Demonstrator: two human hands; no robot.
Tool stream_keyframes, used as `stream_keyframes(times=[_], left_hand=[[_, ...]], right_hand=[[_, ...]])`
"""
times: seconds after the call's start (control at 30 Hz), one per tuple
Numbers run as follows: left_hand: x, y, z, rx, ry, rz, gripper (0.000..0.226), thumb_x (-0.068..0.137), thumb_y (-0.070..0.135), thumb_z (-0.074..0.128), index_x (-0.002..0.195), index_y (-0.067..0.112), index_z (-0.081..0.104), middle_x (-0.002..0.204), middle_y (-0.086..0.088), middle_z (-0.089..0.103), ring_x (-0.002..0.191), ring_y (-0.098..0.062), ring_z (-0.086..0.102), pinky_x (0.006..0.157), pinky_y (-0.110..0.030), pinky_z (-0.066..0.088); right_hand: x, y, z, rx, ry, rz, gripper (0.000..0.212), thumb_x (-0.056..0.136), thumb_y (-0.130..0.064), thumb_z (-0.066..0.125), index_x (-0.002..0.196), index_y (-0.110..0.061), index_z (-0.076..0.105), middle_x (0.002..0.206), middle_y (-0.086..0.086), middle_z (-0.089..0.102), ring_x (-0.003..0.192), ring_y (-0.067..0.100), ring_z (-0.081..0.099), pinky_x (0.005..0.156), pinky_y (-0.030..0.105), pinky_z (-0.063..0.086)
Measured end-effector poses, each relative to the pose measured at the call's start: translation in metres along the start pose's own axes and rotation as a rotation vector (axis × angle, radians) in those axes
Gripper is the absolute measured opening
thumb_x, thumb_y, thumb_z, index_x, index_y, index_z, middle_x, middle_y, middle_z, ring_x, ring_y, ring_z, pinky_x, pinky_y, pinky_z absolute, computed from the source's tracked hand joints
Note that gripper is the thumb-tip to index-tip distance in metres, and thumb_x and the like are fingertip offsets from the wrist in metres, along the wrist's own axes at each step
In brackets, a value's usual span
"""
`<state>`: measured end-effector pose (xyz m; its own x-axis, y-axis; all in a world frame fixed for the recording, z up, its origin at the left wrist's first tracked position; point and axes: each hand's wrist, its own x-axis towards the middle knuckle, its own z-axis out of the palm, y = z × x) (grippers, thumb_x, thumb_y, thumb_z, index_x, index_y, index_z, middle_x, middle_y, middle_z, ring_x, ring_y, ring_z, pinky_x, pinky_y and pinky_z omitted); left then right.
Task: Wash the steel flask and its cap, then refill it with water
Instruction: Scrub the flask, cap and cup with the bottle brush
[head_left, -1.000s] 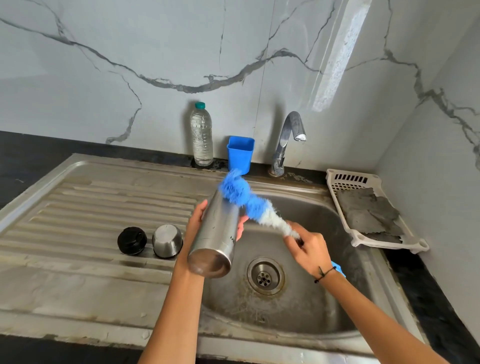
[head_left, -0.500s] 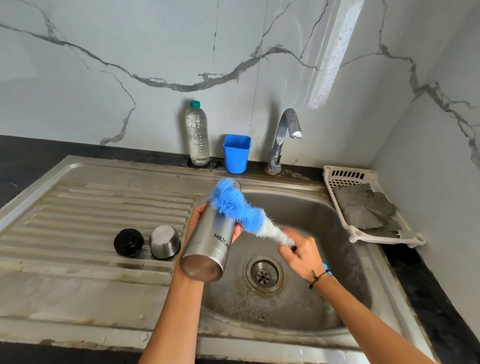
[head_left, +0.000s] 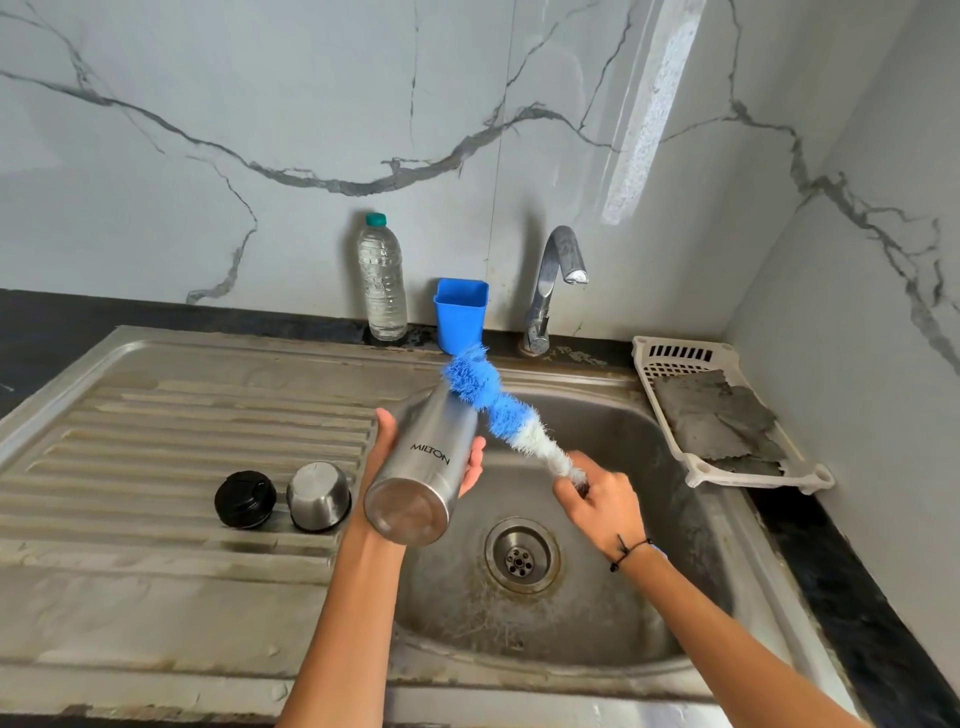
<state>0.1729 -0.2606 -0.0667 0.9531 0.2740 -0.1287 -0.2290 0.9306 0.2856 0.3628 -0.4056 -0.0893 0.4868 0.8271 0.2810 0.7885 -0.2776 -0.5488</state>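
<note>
My left hand (head_left: 395, 452) grips the steel flask (head_left: 421, 467) around its body, tilted with its base toward me and its mouth pointing away over the sink basin (head_left: 649, 597). My right hand (head_left: 597, 499) holds the handle of a blue and white bottle brush (head_left: 493, 410), whose bristled head lies across the flask's neck, outside the mouth. The flask's black stopper (head_left: 245, 499) and its steel cup-shaped cap (head_left: 318, 496) sit side by side on the ribbed draining board (head_left: 156, 441), left of the flask.
The tap (head_left: 553, 280) stands behind the basin, shut off. A clear water bottle (head_left: 383, 278) and a blue plastic holder (head_left: 461, 312) stand against the marble wall. A white basket (head_left: 675, 358) with grey cloths sits right of the sink. The drain (head_left: 521, 555) lies below my hands.
The brush head has stayed at the flask's neck while both hands shifted slightly; the flask has turned so its lettering faces up.
</note>
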Motion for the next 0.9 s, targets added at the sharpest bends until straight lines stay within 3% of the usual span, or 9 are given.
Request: stream_keyframes(times=[0.07,0.17,0.27,0.33,0.4,0.53,0.63,0.73,0.9], left_hand=[[-0.004,-0.001,0.005,-0.023,0.032,0.098,0.105,0.054,0.044,0.087,0.139,0.006,0.040,0.130,-0.020,0.049,0.104,-0.038,0.062,0.085,-0.049,0.054],[-0.005,-0.005,0.009,-0.016,0.051,0.212,0.085,0.067,0.037,0.082,0.138,0.010,0.043,0.128,-0.017,0.056,0.107,-0.037,0.061,0.083,-0.050,0.053],[-0.006,-0.009,0.012,0.088,0.083,0.176,0.066,0.085,0.042,0.055,0.134,-0.001,0.047,0.122,-0.024,0.053,0.101,-0.037,0.061,0.094,-0.051,0.049],[-0.008,-0.010,0.008,0.116,0.116,0.153,0.064,0.088,0.042,0.046,0.131,-0.005,0.051,0.121,-0.026,0.054,0.098,-0.037,0.063,0.093,-0.051,0.049],[-0.008,-0.011,0.007,0.120,0.122,0.137,0.064,0.089,0.045,0.045,0.132,-0.003,0.050,0.118,-0.024,0.057,0.092,-0.035,0.064,0.088,-0.048,0.053],[-0.009,-0.009,0.003,0.106,0.103,0.151,0.063,0.083,0.054,0.056,0.122,0.005,0.058,0.108,-0.018,0.065,0.083,-0.032,0.066,0.074,-0.042,0.057],[-0.010,-0.009,0.001,0.154,0.078,0.198,0.065,0.073,0.047,0.072,0.118,0.001,0.061,0.097,-0.019,0.065,0.081,-0.030,0.065,0.084,-0.046,0.054],[-0.009,-0.011,-0.001,0.124,0.139,0.231,0.060,0.078,0.044,0.065,0.115,-0.003,0.058,0.087,-0.020,0.061,0.076,-0.030,0.064,0.086,-0.048,0.053],[-0.012,0.002,0.003,-0.067,0.068,0.069,0.089,0.052,0.021,0.088,0.129,0.003,0.046,0.104,-0.027,0.062,0.083,-0.038,0.067,0.075,-0.048,0.057]], right_hand=[[-0.004,0.000,-0.003,0.025,0.038,-0.093,0.021,0.070,-0.044,0.035,0.079,-0.031,0.049,0.042,-0.008,0.033,0.045,0.018,0.037,0.048,0.026,0.030],[-0.006,0.000,-0.003,0.063,0.021,-0.134,0.010,0.070,-0.040,0.038,0.073,-0.033,0.044,0.043,-0.009,0.032,0.042,0.013,0.032,0.047,0.025,0.029],[0.001,-0.003,-0.001,0.017,0.041,-0.006,0.026,0.067,-0.049,0.030,0.074,-0.030,0.046,0.047,-0.004,0.038,0.050,0.027,0.044,0.049,0.033,0.036],[0.004,-0.003,-0.003,-0.035,0.088,0.070,0.043,0.065,-0.052,0.026,0.084,-0.025,0.054,0.049,-0.001,0.042,0.056,0.032,0.050,0.051,0.034,0.039],[0.001,-0.003,-0.004,-0.036,0.099,0.007,0.043,0.066,-0.049,0.029,0.085,-0.022,0.056,0.047,-0.003,0.040,0.052,0.030,0.049,0.050,0.033,0.039],[-0.011,-0.004,0.002,0.006,0.032,-0.148,0.021,0.071,-0.040,0.039,0.087,-0.030,0.049,0.041,-0.009,0.031,0.042,0.016,0.035,0.044,0.022,0.028],[-0.004,-0.006,0.012,-0.020,0.020,0.019,0.043,0.066,-0.051,0.027,0.087,-0.025,0.054,0.049,-0.004,0.044,0.052,0.026,0.047,0.048,0.027,0.031],[0.005,-0.005,0.012,-0.053,0.032,0.177,0.059,0.062,-0.055,0.022,0.094,-0.020,0.057,0.056,0.004,0.050,0.065,0.036,0.055,0.055,0.035,0.040],[-0.009,0.000,0.006,0.026,0.028,-0.078,0.040,0.070,-0.043,0.037,0.084,-0.014,0.062,0.041,-0.010,0.030,0.044,0.020,0.036,0.048,0.028,0.033]])
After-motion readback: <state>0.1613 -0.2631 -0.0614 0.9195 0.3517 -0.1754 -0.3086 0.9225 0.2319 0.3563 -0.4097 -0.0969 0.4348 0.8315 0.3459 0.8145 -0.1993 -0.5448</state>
